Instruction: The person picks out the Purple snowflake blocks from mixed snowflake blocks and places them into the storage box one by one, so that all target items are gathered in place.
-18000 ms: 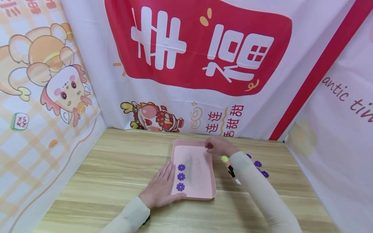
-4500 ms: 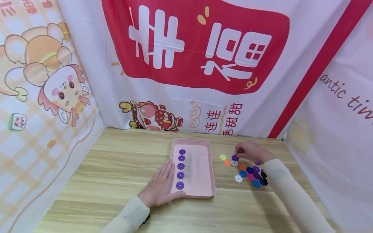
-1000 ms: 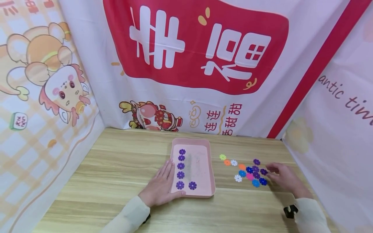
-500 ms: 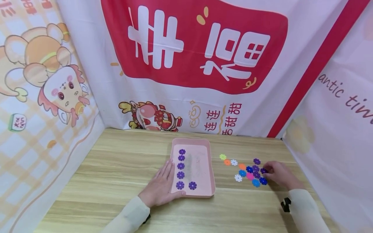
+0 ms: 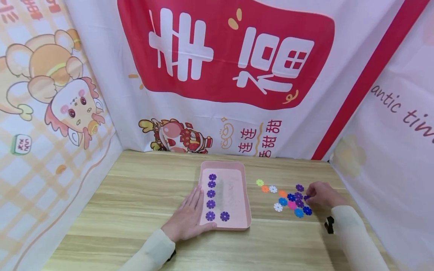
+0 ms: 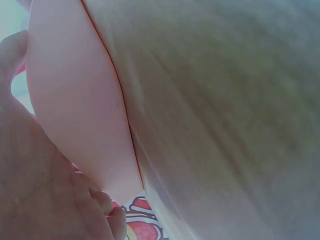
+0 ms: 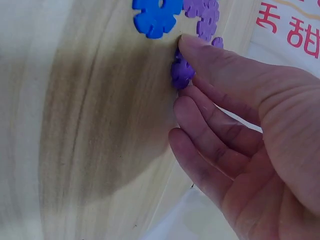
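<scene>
Change noted: the right hand (image 5: 323,194), which one second ago stood beside the loose pile with thumb and fingers apart, now has its grip clamped on a purple flower (image 7: 181,72). Thumb and forefinger pinch the piece near its edge. In the right wrist view it sits tilted between them; whether it is fully clear of the worktop (image 5: 152,188) cannot be told.

The left hand (image 5: 184,222) is unchanged: fingers straight along the left wall of the pink tray (image 5: 235,195), thumb at the near rim. Its grip is not clamped on anything; it appears to steady the tray.

Tray contents, unchanged over the same second: five purple flowers (image 5: 211,194) in a column along the left side, and a single purple flower (image 5: 225,216) to the right of the column's nearest piece.

Finding: the work stands, in this judgement, at the picking of a seventh purple piece. Three further purple flowers (image 5: 298,195) lie in the pile, close to a pink flower (image 5: 292,205) and a dark blue flower (image 5: 307,210), so selection by colour calls for care.
</scene>
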`<state>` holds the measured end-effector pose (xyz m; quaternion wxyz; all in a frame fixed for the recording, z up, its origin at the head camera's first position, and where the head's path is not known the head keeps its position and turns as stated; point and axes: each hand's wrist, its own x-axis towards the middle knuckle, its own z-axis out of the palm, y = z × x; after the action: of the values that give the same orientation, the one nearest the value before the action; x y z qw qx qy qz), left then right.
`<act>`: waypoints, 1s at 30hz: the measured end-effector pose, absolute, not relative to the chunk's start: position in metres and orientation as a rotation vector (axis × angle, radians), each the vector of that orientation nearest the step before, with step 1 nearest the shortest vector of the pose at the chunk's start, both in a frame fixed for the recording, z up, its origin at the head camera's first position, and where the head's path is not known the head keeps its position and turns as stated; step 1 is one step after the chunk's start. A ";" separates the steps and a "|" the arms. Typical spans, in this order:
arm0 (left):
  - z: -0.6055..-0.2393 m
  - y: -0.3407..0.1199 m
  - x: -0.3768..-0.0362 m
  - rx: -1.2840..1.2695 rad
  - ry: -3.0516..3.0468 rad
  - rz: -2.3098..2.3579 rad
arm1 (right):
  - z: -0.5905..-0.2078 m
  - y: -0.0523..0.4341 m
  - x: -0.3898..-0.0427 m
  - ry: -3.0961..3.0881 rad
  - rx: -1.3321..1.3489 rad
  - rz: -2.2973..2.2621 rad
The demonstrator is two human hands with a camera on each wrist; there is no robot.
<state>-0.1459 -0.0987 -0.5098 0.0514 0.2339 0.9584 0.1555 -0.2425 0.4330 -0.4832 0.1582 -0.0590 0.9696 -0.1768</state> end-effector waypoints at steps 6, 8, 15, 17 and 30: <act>-0.510 -0.099 -0.146 0.704 2.916 0.466 | -0.478 0.432 -0.247 2.729 -0.142 -0.489; -0.510 -0.099 -0.147 0.703 2.916 0.468 | -0.474 0.430 -0.247 2.716 -0.127 -0.472; -0.509 -0.099 -0.146 0.705 2.909 0.486 | -0.455 0.422 -0.250 2.664 -0.180 -0.421; -0.509 -0.099 -0.146 0.705 2.909 0.488 | -0.450 0.419 -0.253 2.656 -0.200 -0.403; -0.508 -0.100 -0.146 0.706 2.904 0.509 | -0.417 0.352 -0.281 2.630 -0.342 -0.381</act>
<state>-0.1460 -0.0999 -0.5082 0.0548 0.2324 0.9565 0.1678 -0.2814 0.3523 -0.4173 0.2289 -0.1242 0.9555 -0.1384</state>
